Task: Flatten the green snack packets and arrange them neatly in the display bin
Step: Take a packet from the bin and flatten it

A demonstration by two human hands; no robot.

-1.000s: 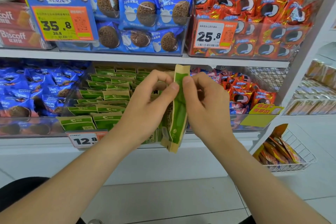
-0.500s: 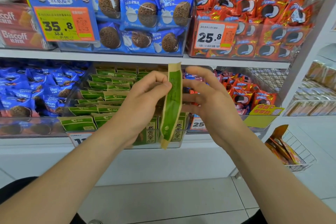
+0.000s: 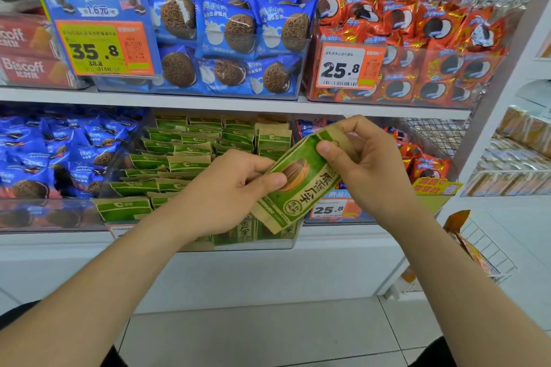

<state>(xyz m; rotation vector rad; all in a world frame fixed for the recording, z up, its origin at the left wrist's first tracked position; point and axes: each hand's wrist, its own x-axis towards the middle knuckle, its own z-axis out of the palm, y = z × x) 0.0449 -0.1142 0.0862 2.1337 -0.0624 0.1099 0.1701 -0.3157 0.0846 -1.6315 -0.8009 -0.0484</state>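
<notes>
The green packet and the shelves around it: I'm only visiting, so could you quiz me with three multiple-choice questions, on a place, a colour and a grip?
1. Where does the display bin of green packets stand?
A. on the floor
B. on the lower shelf, right of the blue packets
C. on the top shelf

2. What colour are the snacks behind the upper 25.8 price tag?
A. green
B. blue
C. red

3. How is the green packet held?
A. pinched by the left hand and the right hand, tilted
B. by one hand only
C. lying untouched in the bin

1 B: blue packs lie to its left on that shelf.
2 C: red wrappers show behind the tag.
3 A: both thumbs press its face.
</notes>
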